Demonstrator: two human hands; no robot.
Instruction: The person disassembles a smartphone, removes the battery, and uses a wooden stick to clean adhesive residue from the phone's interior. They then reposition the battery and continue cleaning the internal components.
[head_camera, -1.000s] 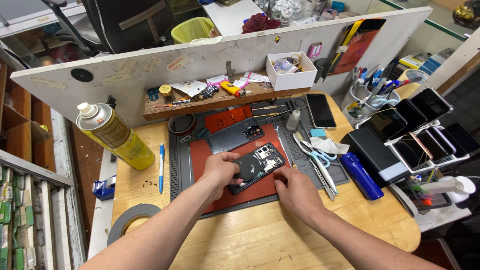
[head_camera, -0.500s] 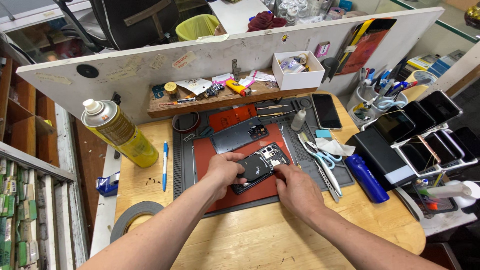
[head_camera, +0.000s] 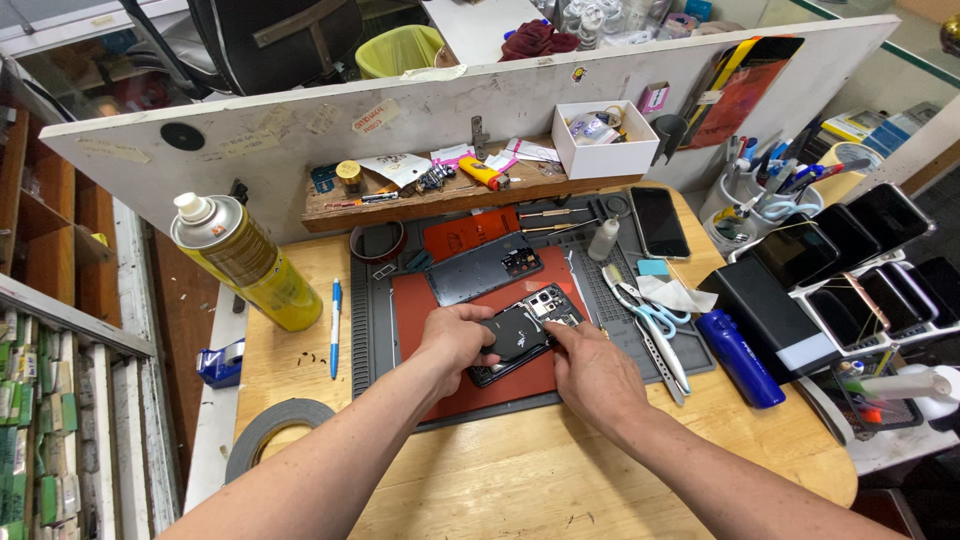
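Note:
An opened black phone (head_camera: 528, 328) with its insides exposed lies tilted on a red pad on the grey work mat (head_camera: 372, 330). My left hand (head_camera: 455, 340) grips the phone's lower left side, thumb on its black inner cover. My right hand (head_camera: 590, 368) rests at the phone's right edge, fingertips pinched against it. A detached dark back cover (head_camera: 485, 268) lies just behind the phone, with a red panel (head_camera: 468, 232) beyond it.
A yellow spray can (head_camera: 245, 262) stands at the left, with a blue pen (head_camera: 335, 325) and a tape roll (head_camera: 275, 428) nearby. Scissors and tweezers (head_camera: 650, 325), a blue cylinder (head_camera: 740, 357) and racks of phones (head_camera: 850, 260) sit to the right. A wooden shelf (head_camera: 440, 195) holds small tools.
Both hands stay on the opened phone; my right fingers have shifted slightly along its right edge. The camera view has drifted a little.

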